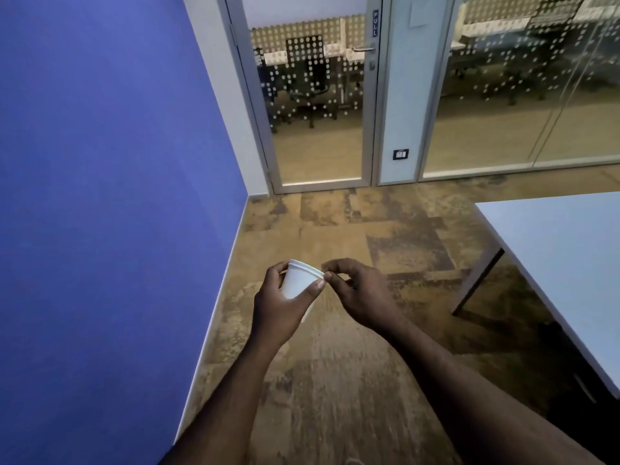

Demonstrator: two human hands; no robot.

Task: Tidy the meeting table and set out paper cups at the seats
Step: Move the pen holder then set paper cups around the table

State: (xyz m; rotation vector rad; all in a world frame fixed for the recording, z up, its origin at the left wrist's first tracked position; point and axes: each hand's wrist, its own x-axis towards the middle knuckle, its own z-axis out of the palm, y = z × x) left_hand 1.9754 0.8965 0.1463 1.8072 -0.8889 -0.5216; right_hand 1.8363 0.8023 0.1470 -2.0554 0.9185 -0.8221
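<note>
The left hand (278, 303) grips a small stack of white paper cups (299, 283), fingers and thumb curled round its side, rims tilted up and to the right. The right hand (359, 290) pinches the top rim with curled fingertips. The cups are held above the brown patterned carpet (335, 380), well apart from the white rectangular desk (563, 250), left of its near corner.

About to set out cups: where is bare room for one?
The white tabletop at the right is bare all over its visible part, from its near corner to the frame edge. Both hands are occupied: left hand grips the stacked white paper cups, right hand pinches the rim.
</note>
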